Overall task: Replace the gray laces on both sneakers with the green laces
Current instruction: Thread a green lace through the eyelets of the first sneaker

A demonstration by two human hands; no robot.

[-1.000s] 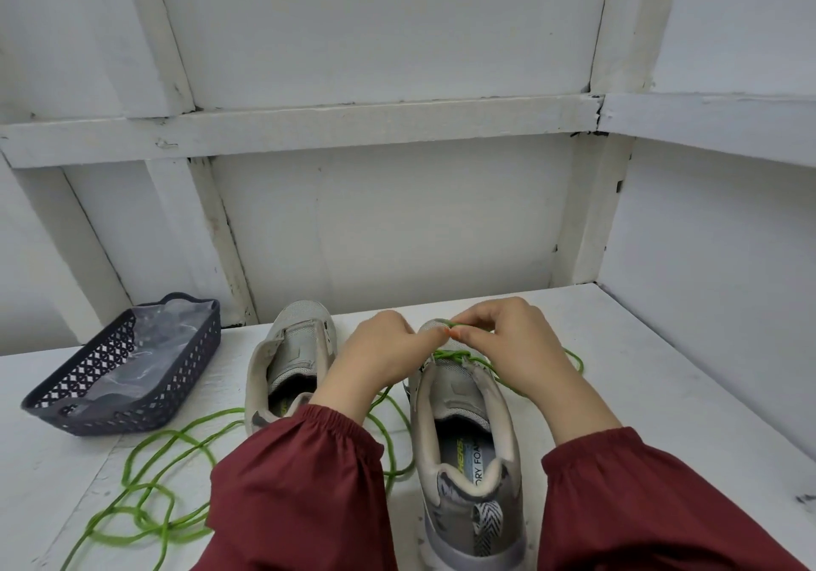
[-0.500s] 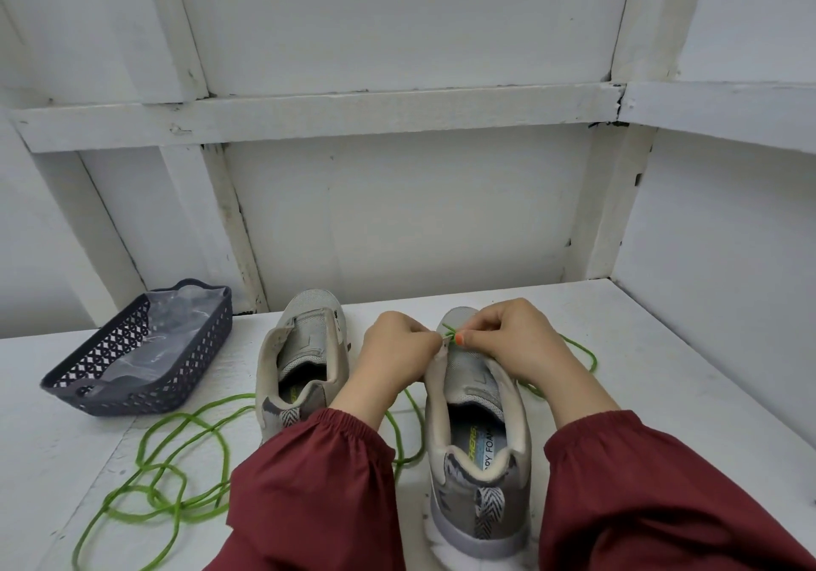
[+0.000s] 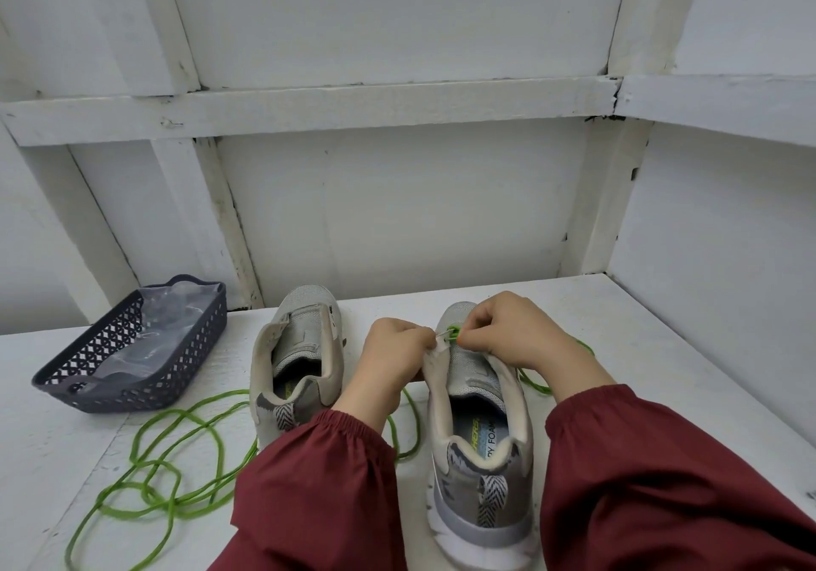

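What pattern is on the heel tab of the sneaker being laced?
Dark-gray-and-white chevron heel tab; head view.

I get soft, even, fairly bright light; can't tell the source. No glare. Faint shadows under basket & beside left sneaker. Wall beams bend twd frame edges. Centre sharp, sleeves at bottom slightly soft.

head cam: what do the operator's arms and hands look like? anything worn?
Both the left hand and right hand are bare: no gloves, rings or watch visible. Long dark red sleeves, left sleeve and right sleeve, end in gathered elastic cuffs at the wrists. One right-hand nail looks painted orange.
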